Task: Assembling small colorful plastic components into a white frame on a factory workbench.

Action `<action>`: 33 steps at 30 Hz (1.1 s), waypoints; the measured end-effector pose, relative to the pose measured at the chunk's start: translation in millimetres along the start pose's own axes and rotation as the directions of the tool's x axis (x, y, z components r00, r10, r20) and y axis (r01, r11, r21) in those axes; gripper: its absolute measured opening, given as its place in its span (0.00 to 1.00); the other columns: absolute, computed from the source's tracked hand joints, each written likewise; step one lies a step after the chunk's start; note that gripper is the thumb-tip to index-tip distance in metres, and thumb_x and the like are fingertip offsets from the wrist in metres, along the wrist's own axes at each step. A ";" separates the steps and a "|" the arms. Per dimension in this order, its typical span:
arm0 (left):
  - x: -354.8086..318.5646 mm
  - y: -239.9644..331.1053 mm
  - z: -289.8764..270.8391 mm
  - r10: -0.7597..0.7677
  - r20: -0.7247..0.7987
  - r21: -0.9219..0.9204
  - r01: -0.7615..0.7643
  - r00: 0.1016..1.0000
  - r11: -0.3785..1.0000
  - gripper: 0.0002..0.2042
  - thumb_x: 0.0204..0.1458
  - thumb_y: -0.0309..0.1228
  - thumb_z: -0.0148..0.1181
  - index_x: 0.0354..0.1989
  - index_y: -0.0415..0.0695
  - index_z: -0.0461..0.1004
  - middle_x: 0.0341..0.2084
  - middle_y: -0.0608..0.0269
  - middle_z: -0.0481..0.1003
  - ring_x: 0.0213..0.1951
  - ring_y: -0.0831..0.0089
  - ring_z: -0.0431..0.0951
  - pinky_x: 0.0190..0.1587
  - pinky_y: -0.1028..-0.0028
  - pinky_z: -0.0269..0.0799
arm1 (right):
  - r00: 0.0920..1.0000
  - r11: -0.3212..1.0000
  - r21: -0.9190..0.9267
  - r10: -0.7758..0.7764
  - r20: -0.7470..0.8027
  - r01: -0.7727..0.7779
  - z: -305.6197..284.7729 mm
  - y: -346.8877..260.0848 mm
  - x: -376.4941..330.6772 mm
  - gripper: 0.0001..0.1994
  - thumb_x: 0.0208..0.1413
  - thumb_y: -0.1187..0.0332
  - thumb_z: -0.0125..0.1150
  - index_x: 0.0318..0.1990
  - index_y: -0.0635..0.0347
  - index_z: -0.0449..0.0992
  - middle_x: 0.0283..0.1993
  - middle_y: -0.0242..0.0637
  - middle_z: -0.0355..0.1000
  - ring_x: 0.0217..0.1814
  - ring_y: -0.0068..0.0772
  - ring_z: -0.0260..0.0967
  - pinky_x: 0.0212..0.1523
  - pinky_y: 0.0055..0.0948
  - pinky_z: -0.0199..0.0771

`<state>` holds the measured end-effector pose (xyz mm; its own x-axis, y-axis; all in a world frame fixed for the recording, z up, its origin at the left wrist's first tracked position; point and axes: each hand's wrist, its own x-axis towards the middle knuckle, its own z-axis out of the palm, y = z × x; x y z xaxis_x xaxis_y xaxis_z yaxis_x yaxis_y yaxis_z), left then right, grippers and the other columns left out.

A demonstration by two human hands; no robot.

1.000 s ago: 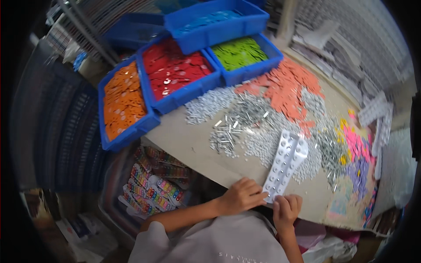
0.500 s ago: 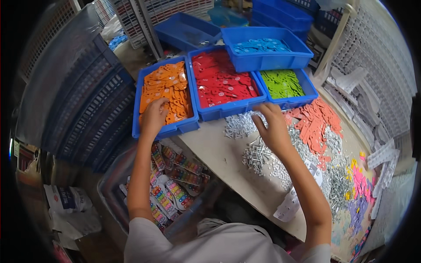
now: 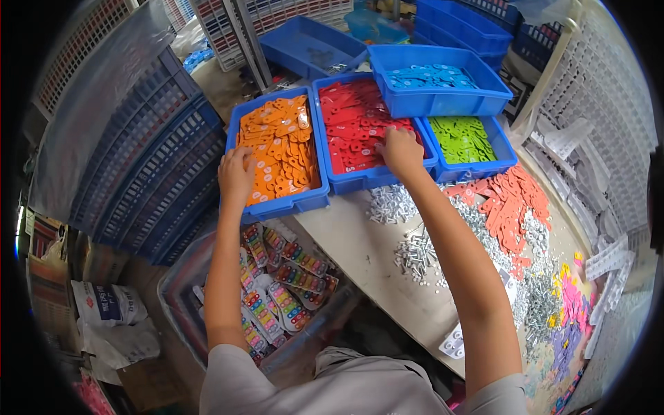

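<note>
At the left rim of a blue tray full of flat orange plastic pieces, my left hand rests with its fingers apart; no piece shows in it. My right hand is in the middle tray, its bent fingers down on flat red plastic pieces. Its fingertips are partly hidden, and I cannot make out what is between them. Right of that hand, flat green pieces lie in another blue tray. A tray of light-blue pieces sits overlapping the red and green ones.
Piles of metal screws, small white parts and coral pieces cover the table's right part. Below left, a clear bin holds multicoloured strips. Stacked blue crates stand at left, white racks at right.
My right hand has moved forward and left from above the screws into the red pieces. My left hand has gone from the orange pieces to the tray's left rim.
</note>
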<state>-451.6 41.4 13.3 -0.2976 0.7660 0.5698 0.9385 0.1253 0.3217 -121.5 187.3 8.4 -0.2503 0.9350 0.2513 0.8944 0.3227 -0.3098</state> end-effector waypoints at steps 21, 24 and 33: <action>3.9 15.3 -1.9 0.171 0.291 0.184 -0.231 0.941 0.956 0.07 0.56 0.28 0.60 0.31 0.37 0.80 0.29 0.46 0.77 0.37 0.46 0.78 0.41 0.55 0.73 | 0.983 0.421 0.889 0.067 0.169 -0.181 -141.5 86.0 -140.0 0.11 0.62 0.62 0.67 0.40 0.61 0.79 0.31 0.28 0.75 0.35 0.18 0.68 0.37 0.21 0.63; 2.7 6.7 9.2 0.151 0.161 0.242 -0.187 0.975 0.952 0.07 0.57 0.32 0.57 0.30 0.44 0.77 0.24 0.47 0.76 0.30 0.44 0.79 0.34 0.51 0.72 | 0.940 0.328 0.885 0.199 0.277 -0.330 -172.5 119.1 -199.4 0.09 0.67 0.64 0.59 0.37 0.58 0.72 0.31 0.32 0.76 0.31 0.19 0.70 0.33 0.22 0.67; -52.5 133.2 -14.1 -0.107 0.175 -0.847 0.205 0.979 0.491 0.16 0.70 0.39 0.47 0.41 0.39 0.76 0.34 0.59 0.81 0.33 0.71 0.81 0.31 0.72 0.75 | 0.867 0.375 0.885 0.496 0.059 -0.275 -196.6 158.6 -317.0 0.07 0.64 0.68 0.62 0.37 0.59 0.70 0.31 0.30 0.72 0.29 0.17 0.66 0.30 0.20 0.65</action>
<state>-313.5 8.9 36.9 -0.3612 0.8465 0.3911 0.2513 -0.3156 0.9150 172.6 -86.8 59.9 0.2043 0.9789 0.0099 0.0762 -0.0058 -0.9971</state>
